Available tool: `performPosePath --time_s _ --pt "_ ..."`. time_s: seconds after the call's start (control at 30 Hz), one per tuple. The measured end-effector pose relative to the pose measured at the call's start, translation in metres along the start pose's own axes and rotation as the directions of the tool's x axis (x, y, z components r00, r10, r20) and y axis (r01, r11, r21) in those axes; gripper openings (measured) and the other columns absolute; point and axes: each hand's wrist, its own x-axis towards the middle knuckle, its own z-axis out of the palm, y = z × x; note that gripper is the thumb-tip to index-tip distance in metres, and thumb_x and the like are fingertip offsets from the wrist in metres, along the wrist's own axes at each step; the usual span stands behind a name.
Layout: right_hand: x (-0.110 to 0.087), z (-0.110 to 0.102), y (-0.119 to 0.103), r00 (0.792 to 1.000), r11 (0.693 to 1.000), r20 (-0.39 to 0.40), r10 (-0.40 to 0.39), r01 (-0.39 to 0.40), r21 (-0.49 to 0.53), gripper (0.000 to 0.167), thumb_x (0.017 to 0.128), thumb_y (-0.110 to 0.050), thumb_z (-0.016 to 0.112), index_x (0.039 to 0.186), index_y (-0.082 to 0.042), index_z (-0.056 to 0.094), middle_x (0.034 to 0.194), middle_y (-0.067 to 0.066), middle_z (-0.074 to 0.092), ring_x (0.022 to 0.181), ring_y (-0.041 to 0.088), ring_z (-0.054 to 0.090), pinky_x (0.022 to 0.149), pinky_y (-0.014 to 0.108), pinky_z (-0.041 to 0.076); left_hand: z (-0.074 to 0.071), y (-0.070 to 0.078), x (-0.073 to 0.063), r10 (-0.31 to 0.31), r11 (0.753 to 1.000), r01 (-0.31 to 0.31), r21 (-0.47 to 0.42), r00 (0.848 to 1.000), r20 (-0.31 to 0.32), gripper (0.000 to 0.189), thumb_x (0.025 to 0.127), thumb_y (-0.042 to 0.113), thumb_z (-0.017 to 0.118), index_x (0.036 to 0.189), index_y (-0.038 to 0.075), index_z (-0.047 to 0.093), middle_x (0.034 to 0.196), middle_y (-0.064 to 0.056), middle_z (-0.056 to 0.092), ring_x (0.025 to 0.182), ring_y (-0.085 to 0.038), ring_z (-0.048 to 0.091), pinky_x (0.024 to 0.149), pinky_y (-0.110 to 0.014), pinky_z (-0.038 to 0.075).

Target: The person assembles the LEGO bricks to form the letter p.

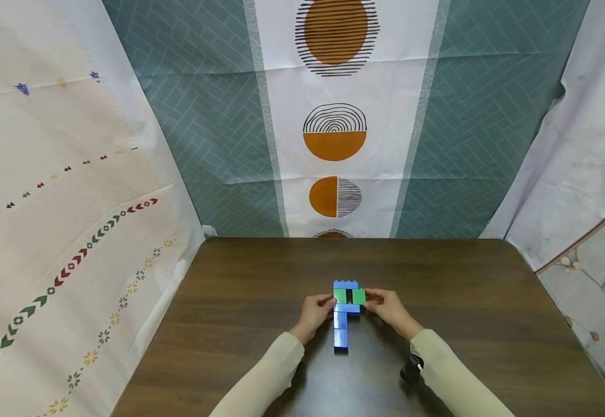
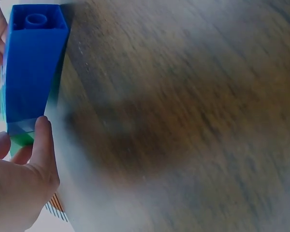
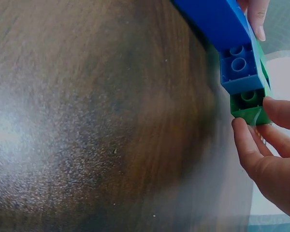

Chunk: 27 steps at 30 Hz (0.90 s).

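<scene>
A building-block assembly of blue and green bricks is between the two hands at mid-table. Its blue stem (image 1: 341, 330) points toward the person, with a wider blue brick (image 1: 352, 308) above it and another blue brick (image 1: 345, 284) at the far end. Between those two are a left green brick (image 1: 339, 296) and a right green brick (image 1: 359, 296), a dark gap separating them. My left hand (image 1: 314, 315) grips the assembly by its left side at the green brick. Thumb and fingers of my right hand (image 3: 275, 140) pinch the right green brick, whose hollow underside shows in the right wrist view.
The brown wooden table (image 1: 240, 289) extends around the hands. A patterned cloth (image 1: 208, 116) hangs behind its far edge, with light curtains at left (image 1: 73, 174) and right (image 1: 594, 145). A black wrist device (image 1: 411, 369) is on the right sleeve.
</scene>
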Motion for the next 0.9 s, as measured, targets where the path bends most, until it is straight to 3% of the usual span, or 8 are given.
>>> performPosePath --time_s 0.2,0.57,0.73,0.9 --pt "0.002 0.003 0.006 1.0 1.0 0.01 -0.013 0.013 0.007 0.04 0.089 0.003 0.064 0.127 0.011 0.055 0.117 0.024 0.062 0.097 0.029 0.064 0.079 0.038 0.056 0.0 -0.003 0.003 0.004 0.998 -0.004 0.067 1.0 -0.008 0.024 0.091 0.003 0.065 0.11 -0.012 0.066 0.098 -0.021 0.068 0.084 -0.023 0.067 0.07 -0.034 0.059" --pt "0.002 0.004 0.007 0.999 0.999 0.039 -0.029 0.028 0.026 0.04 0.089 0.005 0.062 0.127 0.013 0.053 0.116 0.026 0.062 0.099 0.034 0.064 0.079 0.04 0.056 -0.001 -0.008 0.007 0.023 0.996 -0.023 0.084 1.0 0.005 0.023 0.092 0.0 0.063 0.109 -0.014 0.065 0.097 -0.023 0.069 0.082 -0.027 0.069 0.069 -0.032 0.059" --pt "0.0 -0.001 0.008 0.998 0.998 0.046 -0.051 0.052 -0.02 0.041 0.091 0.001 0.063 0.129 0.011 0.052 0.114 0.023 0.062 0.099 0.032 0.063 0.079 0.038 0.056 -0.005 -0.007 0.006 0.048 0.99 -0.051 0.131 0.999 0.026 0.024 0.093 0.002 0.062 0.111 -0.013 0.064 0.096 -0.022 0.068 0.081 -0.029 0.069 0.069 -0.034 0.059" --pt "-0.005 -0.016 0.004 0.986 0.975 0.012 -0.168 0.168 -0.147 0.04 0.093 -0.003 0.062 0.129 0.01 0.052 0.109 0.022 0.063 0.098 0.034 0.062 0.081 0.042 0.055 -0.02 0.0 0.004 0.109 0.978 -0.11 0.18 0.994 0.014 0.027 0.095 0.006 0.06 0.112 -0.014 0.062 0.092 -0.023 0.067 0.076 -0.034 0.068 0.067 -0.035 0.059"
